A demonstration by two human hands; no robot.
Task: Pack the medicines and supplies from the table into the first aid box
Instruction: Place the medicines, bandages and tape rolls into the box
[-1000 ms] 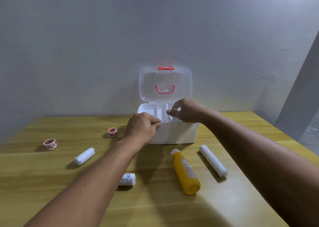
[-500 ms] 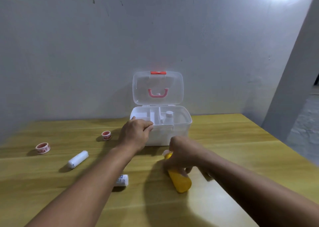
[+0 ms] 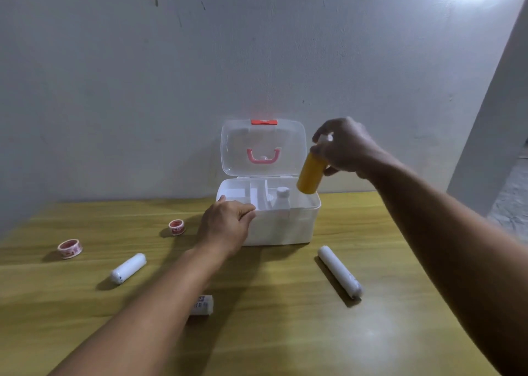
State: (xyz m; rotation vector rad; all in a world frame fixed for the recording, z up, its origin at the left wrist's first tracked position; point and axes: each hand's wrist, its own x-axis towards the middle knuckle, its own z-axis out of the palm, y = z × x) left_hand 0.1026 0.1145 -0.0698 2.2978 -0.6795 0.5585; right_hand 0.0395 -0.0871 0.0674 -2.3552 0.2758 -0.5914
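The fingers of the right hand [image 3: 347,147] are wrapped around the upper part of the yellow bottle [image 3: 311,172] – its white cap shows between them. The bottle hangs nearly upright, a little tilted, its bottom just above the right end of the open first aid box [image 3: 281,227]. The left hand [image 3: 225,224] rests on the near left rim of the box, fingers curled over the edge and pressed together.

Inside the box a white bottle [image 3: 281,199] stands in the right compartment, beside a divider; the left compartment looks empty. The clear lid [image 3: 263,147] stands up against the wall [image 3: 143,89], with a pink handle and a red latch on top.

The wooden table [image 3: 285,332] is yellow-brown and reaches to the grey wall at the far side. On it lie a long white roll [image 3: 340,272] near and right of the box, a shorter white roll [image 3: 128,267] to the left, a small wrapped bandage [image 3: 204,304] partly hidden by the left forearm, and two rolls of tape – one [image 3: 176,227] just left of the box, one [image 3: 70,248] far left. The right table edge runs diagonally, with grey floor beyond it. The near middle of the table is free.
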